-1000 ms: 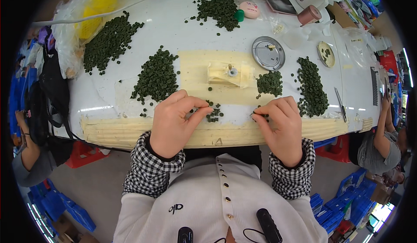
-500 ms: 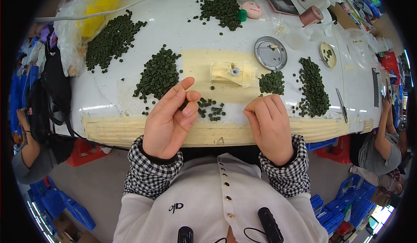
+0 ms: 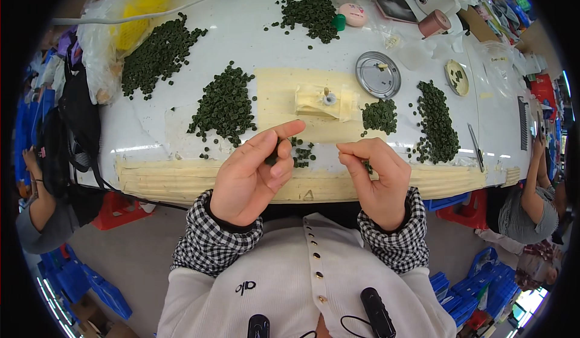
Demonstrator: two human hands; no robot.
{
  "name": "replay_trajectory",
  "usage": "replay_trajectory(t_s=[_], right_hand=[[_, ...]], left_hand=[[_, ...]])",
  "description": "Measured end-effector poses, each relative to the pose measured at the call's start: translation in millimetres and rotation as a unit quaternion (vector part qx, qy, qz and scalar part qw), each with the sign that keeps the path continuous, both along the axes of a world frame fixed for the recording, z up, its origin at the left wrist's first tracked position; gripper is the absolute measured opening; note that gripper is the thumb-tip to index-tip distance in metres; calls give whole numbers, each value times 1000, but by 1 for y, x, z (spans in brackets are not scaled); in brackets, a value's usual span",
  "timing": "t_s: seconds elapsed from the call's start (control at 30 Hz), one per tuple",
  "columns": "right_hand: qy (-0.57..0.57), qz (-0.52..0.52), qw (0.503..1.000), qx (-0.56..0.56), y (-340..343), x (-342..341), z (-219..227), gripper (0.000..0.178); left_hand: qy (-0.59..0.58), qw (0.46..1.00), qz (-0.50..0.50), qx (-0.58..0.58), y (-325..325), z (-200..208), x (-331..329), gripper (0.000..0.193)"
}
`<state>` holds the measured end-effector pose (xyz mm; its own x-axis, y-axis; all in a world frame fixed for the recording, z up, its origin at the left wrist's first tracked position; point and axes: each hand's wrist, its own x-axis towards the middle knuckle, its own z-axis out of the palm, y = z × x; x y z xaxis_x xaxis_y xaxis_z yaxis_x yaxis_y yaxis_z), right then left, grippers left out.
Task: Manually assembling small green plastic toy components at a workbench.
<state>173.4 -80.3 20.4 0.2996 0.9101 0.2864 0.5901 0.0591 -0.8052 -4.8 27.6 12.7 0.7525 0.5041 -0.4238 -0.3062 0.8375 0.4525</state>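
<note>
My left hand (image 3: pixel 249 172) is above the near edge of the table, index finger stretched out. Its thumb and curled fingers close round small dark green round pieces (image 3: pixel 273 156), mostly hidden. My right hand (image 3: pixel 382 175) faces it, thumb and index tip pinched together; what lies in the pinch is too small to make out. A few green pieces (image 3: pixel 367 166) show within its curled fingers. Between the hands, several loose green pieces (image 3: pixel 304 155) lie on the table. Beyond them a block wrapped in cream tape (image 3: pixel 319 103) carries a small upright peg (image 3: pixel 327 93).
Heaps of green pieces (image 3: pixel 222 105) lie left, far left, at the back and to the right (image 3: pixel 436 126). A round metal lid (image 3: pixel 370 84), a small yellowish dish (image 3: pixel 449 72) and tweezers (image 3: pixel 476 147) are on the right. A white cable (image 3: pixel 127 19) crosses the far left.
My left hand has moved right, toward my right hand. My right hand has turned so that green pieces in its curled fingers now show.
</note>
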Motion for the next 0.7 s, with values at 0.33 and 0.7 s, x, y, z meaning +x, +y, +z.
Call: replay_trajectory(t_s=[0.33,0.7], right_hand=[[509,67,856,-61,-3,2,-14,16],[641,95,757,-88,-2,4,-24,22]], left_hand=[[-21,999,-25,22,0,-10,-2,28],[14,999,-9,43,-4,-9,4,22]])
